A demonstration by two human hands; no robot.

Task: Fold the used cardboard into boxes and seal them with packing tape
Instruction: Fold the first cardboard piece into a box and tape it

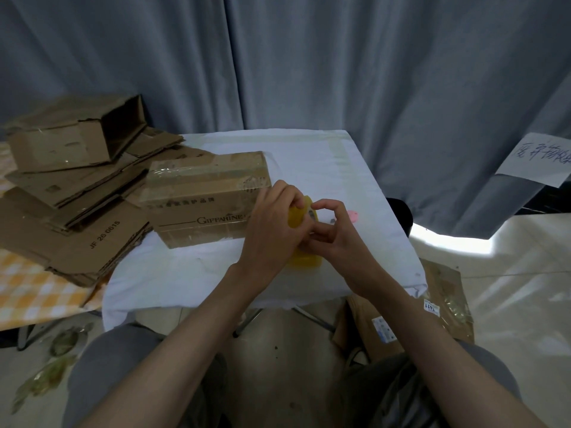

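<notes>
Left hand (pixel 275 217) grips the yellow packing-tape roll (pixel 298 217); right hand (pixel 332 230) pinches at its edge, best picking slowly to lift the end cleanly.

The worktop (pixel 309 156) lies open along its far edge and across its far right corner, where bare white cloth gives passage. The sealed box (pixel 204 196) blocks the left half, standing from near the far edge toward the middle. Flattened cardboard (pixel 77 217) crowds the left edge and overlaps it. A small pink object (pixel 352 215) lies toward the right edge, and bare cloth runs along the near edge.
</notes>
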